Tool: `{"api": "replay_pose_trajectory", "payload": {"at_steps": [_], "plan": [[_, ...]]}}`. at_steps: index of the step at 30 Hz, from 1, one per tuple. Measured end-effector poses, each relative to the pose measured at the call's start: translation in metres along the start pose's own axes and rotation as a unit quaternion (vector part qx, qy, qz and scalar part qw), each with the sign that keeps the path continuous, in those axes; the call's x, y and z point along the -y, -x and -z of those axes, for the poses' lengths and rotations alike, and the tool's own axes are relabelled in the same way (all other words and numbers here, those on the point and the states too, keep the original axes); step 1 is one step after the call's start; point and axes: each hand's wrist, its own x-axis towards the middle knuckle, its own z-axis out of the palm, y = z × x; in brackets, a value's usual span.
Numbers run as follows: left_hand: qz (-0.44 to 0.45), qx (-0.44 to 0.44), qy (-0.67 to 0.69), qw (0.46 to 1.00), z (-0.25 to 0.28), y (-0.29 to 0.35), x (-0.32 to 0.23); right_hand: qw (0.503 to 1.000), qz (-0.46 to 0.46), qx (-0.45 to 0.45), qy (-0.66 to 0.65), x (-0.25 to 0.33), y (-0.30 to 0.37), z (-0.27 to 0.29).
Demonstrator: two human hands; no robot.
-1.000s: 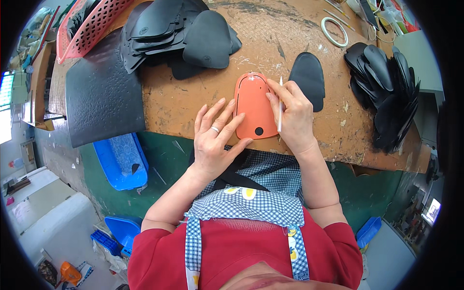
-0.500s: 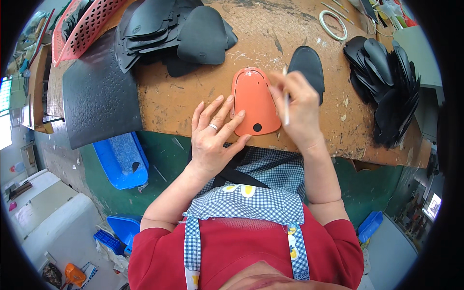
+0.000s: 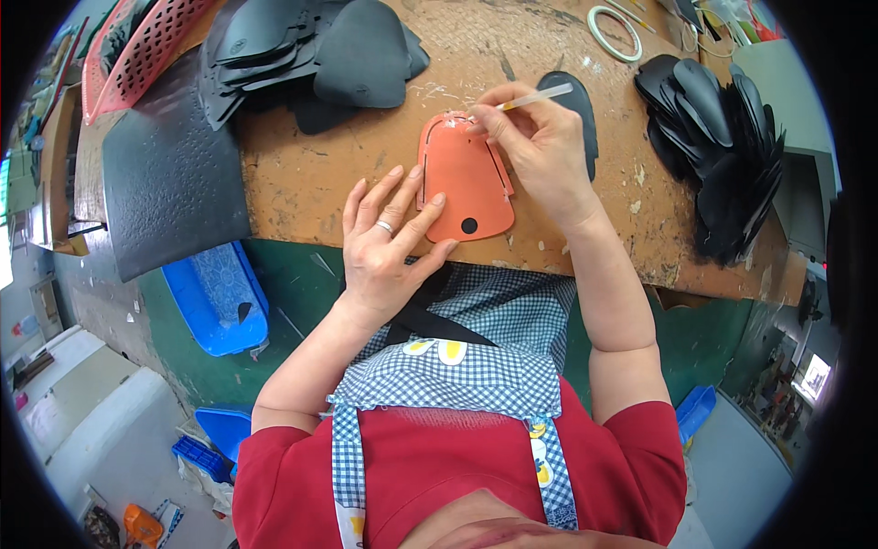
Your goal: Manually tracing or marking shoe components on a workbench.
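Pinching a slim white pen (image 3: 543,95) over a smooth, round-topped orange template (image 3: 468,178)

The orange plate (image 3: 465,178) looks smooth, the wooden table (image 3: 297,188) scuffed.

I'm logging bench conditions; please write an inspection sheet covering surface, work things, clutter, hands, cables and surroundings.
Surface: brown tabletop, scuffed and stained.
Job's things: orange slotted template; white pen.
Clutter: stacked black cut pieces on both sides; pink perforated basket.
Hands: left hand spread at the template's left edge; right hand holds the pen at the template's rounded end.
Cables: pale cord, upper right.
Surroundings: blue tray below table edge.
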Motion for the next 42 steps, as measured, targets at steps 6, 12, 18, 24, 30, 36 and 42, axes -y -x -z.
{"api": "replay_pose_trajectory", "payload": {"at_steps": [6, 12, 18, 24, 30, 36, 42], "plan": [[-0.01, -0.01, 0.0, 1.0, -0.003, 0.002, 0.0, 0.999, 0.03, 0.027, 0.036, -0.013, -0.007, -0.007], [-0.004, -0.011, 0.001, 1.0, -0.001, 0.0, -0.001, 0.991, 0.064, 0.048, 0.105, -0.008, -0.011, -0.01], [0.003, -0.011, 0.013, 1.0, -0.002, 0.0, -0.002, 0.979, 0.102, 0.048, 0.169, -0.007, -0.012, -0.014], [-0.003, -0.021, 0.013, 1.0, -0.003, 0.001, 0.0, 0.96, 0.091, 0.25, 0.092, 0.011, 0.005, -0.014], [-0.007, -0.021, 0.002, 1.0, -0.004, 0.002, 0.001, 0.953, 0.147, 0.235, 0.126, 0.005, -0.003, -0.017], [0.003, -0.014, 0.015, 1.0, -0.002, 0.001, -0.002, 0.99, 0.056, 0.065, 0.11, -0.009, -0.018, -0.014], [0.002, -0.014, 0.008, 1.0, -0.001, 0.0, -0.003, 0.994, 0.045, 0.009, 0.095, -0.009, -0.004, -0.007]]}}
